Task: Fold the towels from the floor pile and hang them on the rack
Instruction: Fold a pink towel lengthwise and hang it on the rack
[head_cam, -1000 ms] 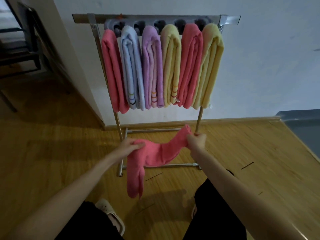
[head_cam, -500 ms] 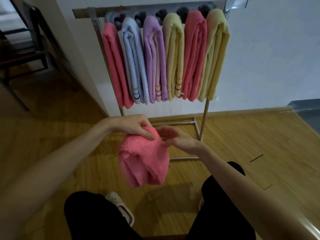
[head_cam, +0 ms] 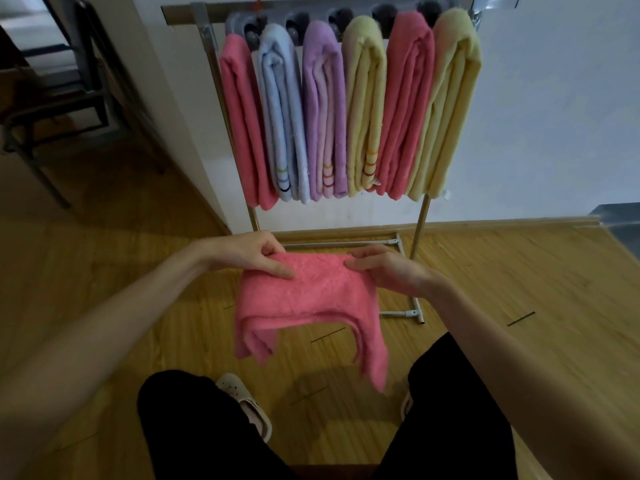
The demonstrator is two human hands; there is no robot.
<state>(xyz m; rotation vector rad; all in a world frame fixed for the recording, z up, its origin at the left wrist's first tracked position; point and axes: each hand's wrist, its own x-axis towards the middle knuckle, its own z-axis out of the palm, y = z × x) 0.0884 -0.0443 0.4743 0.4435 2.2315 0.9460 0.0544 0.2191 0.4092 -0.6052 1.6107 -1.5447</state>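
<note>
Six folded towels already on rack, looks pretty full. Left hand and right hand each pinch top edge of pink towel, held mid-air above floor, partly folded. No floor pile visible, probably last one; hanging left.

Both hands hold pink towel.

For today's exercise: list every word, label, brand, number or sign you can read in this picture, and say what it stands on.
None can be read.
A small white tag hangs at the bottom of the right-hand yellow towel; any print on it is too small and blurred.
The coloured stripes on the hanging towels are decoration, not text.
</note>
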